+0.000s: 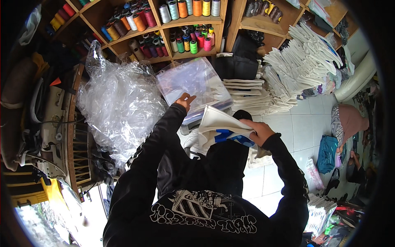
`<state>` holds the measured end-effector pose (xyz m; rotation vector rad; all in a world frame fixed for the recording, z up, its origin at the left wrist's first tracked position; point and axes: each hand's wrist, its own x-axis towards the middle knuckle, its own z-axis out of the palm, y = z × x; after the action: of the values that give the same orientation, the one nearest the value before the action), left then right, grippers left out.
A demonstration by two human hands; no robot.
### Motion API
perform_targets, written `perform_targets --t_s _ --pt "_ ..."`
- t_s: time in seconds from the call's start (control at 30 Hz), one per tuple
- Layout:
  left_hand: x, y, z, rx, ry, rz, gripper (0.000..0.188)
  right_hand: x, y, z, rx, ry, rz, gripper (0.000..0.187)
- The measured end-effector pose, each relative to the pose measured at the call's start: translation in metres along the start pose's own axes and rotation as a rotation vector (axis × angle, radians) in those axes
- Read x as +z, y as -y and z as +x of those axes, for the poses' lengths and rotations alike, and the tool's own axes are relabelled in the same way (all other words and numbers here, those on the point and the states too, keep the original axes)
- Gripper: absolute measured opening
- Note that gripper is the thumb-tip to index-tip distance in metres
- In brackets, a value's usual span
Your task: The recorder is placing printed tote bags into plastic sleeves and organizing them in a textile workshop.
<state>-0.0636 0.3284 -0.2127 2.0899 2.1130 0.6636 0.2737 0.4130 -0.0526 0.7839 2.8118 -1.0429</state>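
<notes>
My left hand (185,101) rests on a stack of clear plastic bags (214,88), its fingers bent but apart. No bag is visibly lifted by it. In my right hand (261,131) is a folded cream cloth piece (214,120) with a blue print, gripped near its right edge. The cloth hangs over my lap, partly opened out at its left side. Its lower folds are partly hidden by my hand and dark clothing.
A big heap of crumpled clear plastic (119,103) lies on the left. Wooden shelves (193,20) with thread spools stand ahead. Stacks of cream cloth (304,61) fill the far right. Another person (349,123) sits on the tiled floor (302,127) beside a teal bag (327,154).
</notes>
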Motion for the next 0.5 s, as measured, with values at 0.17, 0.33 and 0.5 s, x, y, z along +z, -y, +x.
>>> perform_targets --t_s 0.17,0.33,0.5 --pt "-0.007 -0.006 -0.004 0.005 -0.020 -0.016 0.058 0.016 -0.006 0.024 -0.141 -0.119 -0.012 0.057" --pt "-0.016 -0.007 -0.005 -0.019 -0.019 -0.235 0.057 0.030 -0.015 0.044 -0.087 -0.103 -0.055 0.058" --pt "-0.024 -0.007 -0.005 -0.045 -0.021 -0.370 0.058 0.036 -0.030 0.057 -0.137 -0.135 0.002 0.058"
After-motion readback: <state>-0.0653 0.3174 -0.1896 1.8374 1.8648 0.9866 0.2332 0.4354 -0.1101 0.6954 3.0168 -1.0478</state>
